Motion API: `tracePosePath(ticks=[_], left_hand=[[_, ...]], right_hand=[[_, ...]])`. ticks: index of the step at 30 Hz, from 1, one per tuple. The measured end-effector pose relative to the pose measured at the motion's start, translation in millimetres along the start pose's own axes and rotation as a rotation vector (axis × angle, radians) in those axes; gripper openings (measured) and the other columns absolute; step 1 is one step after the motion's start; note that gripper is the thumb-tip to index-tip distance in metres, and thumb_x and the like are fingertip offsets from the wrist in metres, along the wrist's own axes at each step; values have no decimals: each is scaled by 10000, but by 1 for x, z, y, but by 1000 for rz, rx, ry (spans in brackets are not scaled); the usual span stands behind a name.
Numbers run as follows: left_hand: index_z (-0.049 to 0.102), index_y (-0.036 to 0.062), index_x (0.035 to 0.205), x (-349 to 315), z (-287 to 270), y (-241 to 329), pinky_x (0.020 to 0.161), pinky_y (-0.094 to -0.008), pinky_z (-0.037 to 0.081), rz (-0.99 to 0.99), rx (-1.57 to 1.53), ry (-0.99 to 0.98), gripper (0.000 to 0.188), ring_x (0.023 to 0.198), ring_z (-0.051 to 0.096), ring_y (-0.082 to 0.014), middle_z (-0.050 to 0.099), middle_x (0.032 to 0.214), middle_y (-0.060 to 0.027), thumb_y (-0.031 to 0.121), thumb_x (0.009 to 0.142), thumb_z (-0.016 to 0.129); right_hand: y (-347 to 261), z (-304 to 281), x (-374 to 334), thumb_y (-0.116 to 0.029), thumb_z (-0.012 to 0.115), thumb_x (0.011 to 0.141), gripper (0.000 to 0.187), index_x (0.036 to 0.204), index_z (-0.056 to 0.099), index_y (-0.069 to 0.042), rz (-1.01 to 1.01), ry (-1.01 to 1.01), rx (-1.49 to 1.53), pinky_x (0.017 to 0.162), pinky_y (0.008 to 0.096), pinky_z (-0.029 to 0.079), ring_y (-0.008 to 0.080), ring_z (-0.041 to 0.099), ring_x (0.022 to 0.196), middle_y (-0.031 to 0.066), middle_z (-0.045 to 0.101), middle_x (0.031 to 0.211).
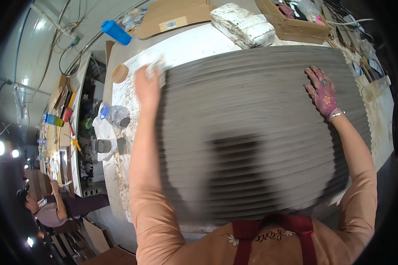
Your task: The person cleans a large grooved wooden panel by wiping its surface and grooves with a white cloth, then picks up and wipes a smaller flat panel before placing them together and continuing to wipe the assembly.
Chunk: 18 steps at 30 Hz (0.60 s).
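Note:
A large grey panel with long ridges lies on the white work table in front of me. My left hand, smeared by motion, is at the panel's far left corner with its fingers around a crumpled whitish rag. My right hand wears a pink glove with a flower on it. Its fingers are spread flat on the right part of the panel. A dark shadow falls across the panel's near middle.
Beyond the panel are a stained white block, an open cardboard box and a blue bottle. A round tan lid and a clear plastic container sit at the left. Further left, a person stands at another bench.

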<state>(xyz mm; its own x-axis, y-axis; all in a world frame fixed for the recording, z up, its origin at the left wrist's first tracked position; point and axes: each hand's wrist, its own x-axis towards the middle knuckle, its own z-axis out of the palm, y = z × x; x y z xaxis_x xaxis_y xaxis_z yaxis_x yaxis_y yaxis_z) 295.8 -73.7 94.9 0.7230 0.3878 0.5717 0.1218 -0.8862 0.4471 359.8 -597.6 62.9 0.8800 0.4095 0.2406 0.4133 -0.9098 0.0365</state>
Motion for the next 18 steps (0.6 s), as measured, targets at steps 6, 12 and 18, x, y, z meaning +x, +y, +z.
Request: tracePosePath(ticks=[6,12,18], left_hand=[[463,159,1351,-31,111,138,1052,-565,269,235,225,-495,518,1319,351,-280,418,1408,-119,464,934,420],[557,-20,1204,24,46,-65,945,-442,426,-46,259,-345,534,1052,574,-378,613,1109,-253,421,908,500],[582,-4,1141,-17,13,103,881,-436,463,49,-120,-259,399,1010,604,-359,625,1083,-234,258,840,609]], right_hand=[[4,-5,0,-358,485,918,487,1362,427,-166,36,-33,39,1084,423,261,303,364,1327,101,400,1434],[7,6,-1,-382,503,913,497,1359,430,-176,30,18,95,1085,456,259,315,378,1318,112,404,1425],[18,11,-9,-389,518,910,492,1356,433,-198,75,17,42,1069,464,279,324,396,1302,112,419,1411]])
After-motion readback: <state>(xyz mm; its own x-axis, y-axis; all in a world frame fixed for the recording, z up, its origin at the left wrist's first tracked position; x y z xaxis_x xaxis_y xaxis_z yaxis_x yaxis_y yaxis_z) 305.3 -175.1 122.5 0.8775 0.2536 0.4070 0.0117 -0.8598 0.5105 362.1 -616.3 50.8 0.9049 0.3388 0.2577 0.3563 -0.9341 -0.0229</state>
